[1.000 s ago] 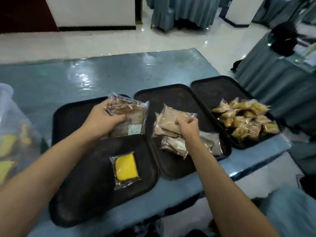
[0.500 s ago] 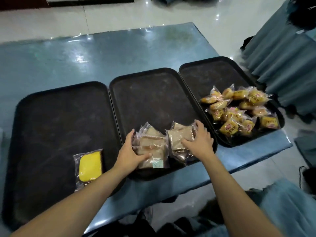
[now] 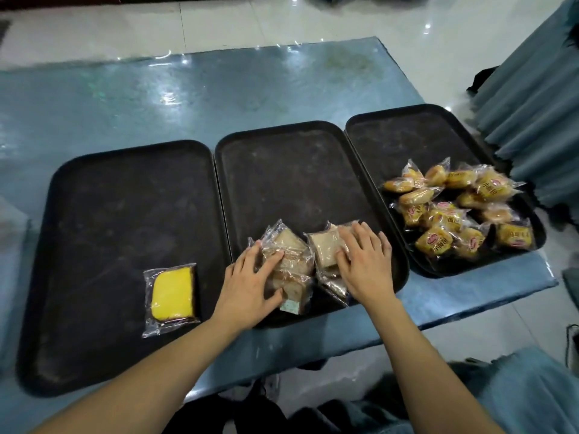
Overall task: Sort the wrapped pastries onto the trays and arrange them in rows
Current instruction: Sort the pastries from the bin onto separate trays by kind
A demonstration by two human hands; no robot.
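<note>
Head view looks down on the middle tray (image 3: 300, 158), and I place everything from it. At its near end lie two heaps of wrapped brown bread slices. My left hand (image 3: 250, 283) rests on the left heap (image 3: 291, 261) — fingers nearly straight and laid flat over the wrapper, thumb along the near side, pressing rather than gripping. My right hand (image 3: 363, 261) lies palm down on the right heap (image 3: 326, 255), fingers spread and straight, holding nothing in a curl. The two heaps sit just beside each other, wrappers touching. Left of the middle tray, a second dark tray (image 3: 119, 198) carries one wrapped yellow cake slice (image 3: 172, 296) near its near right corner. Right of the middle tray, a third tray (image 3: 404, 142) holds a loose pile of small golden wrapped buns (image 3: 454, 211) — unsorted, overlapping. All three trays stand side by side on the blue table (image 3: 194, 95).
</note>
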